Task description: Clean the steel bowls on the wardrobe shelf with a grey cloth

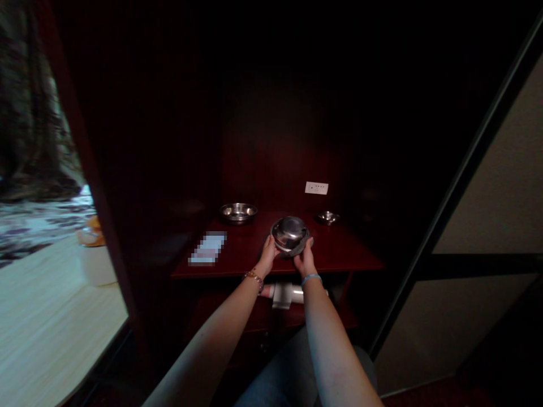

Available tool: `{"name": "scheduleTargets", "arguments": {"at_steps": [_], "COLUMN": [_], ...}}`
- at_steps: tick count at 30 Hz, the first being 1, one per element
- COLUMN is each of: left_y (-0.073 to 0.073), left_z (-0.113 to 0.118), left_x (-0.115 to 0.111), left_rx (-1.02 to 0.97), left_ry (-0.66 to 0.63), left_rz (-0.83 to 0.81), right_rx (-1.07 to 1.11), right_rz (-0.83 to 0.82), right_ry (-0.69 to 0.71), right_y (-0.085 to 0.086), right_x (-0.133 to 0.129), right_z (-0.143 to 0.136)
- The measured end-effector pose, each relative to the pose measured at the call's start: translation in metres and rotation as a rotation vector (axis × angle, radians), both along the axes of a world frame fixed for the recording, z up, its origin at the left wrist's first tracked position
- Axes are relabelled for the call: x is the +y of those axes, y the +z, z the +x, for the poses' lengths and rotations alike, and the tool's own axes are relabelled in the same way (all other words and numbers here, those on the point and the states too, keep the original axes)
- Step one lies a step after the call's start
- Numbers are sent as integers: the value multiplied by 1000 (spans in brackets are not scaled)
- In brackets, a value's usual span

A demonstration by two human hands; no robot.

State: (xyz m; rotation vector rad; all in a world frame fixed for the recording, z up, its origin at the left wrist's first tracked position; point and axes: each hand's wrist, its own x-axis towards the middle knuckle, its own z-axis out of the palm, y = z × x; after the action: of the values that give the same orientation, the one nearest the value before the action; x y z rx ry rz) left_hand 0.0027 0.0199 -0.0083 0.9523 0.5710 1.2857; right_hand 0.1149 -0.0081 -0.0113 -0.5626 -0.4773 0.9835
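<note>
A shiny steel bowl (289, 230) is held between both hands just over the front part of the dark red shelf (254, 260). It looks turned with its rounded base up, though the dim light makes this uncertain. My left hand (268, 255), below a beaded bracelet, grips the bowl's left edge. On the near right edge, my right hand (306, 257) has its thumb and fingers closed round the rim. Something grey, perhaps a cloth, shows along the bowl's lower right edge. Farther back stand a wide steel bowl (238, 213) on the left and a smaller steel bowl (328, 217) on the right.
A blurred-out flat sheet or phone (207, 249) lies at the shelf's left. A white power socket (316, 188) is on the back wall. Beneath, a lower shelf (237, 314) bears a white cylindrical object (282, 295). Outside the left panel is a pale wooden table (51, 316).
</note>
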Motion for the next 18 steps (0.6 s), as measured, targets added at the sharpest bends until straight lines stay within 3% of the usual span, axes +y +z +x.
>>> {"name": "scheduleTargets", "arguments": {"at_steps": [3, 6, 12, 18], "left_y": [-1, -4, -4, 2], "left_z": [9, 18, 20, -3], "left_x": [4, 6, 2, 17], "left_rx": [12, 8, 142, 196], "left_ry": [76, 239, 483, 295], "left_rz": [-24, -4, 52, 33], "right_rx": [14, -1, 35, 37], "right_rz": [-59, -43, -67, -72], "right_ry": [-43, -2, 6, 23], "right_y": [-5, -8, -4, 0], "right_x": [6, 8, -3, -8], "right_z": [2, 5, 9, 11]}}
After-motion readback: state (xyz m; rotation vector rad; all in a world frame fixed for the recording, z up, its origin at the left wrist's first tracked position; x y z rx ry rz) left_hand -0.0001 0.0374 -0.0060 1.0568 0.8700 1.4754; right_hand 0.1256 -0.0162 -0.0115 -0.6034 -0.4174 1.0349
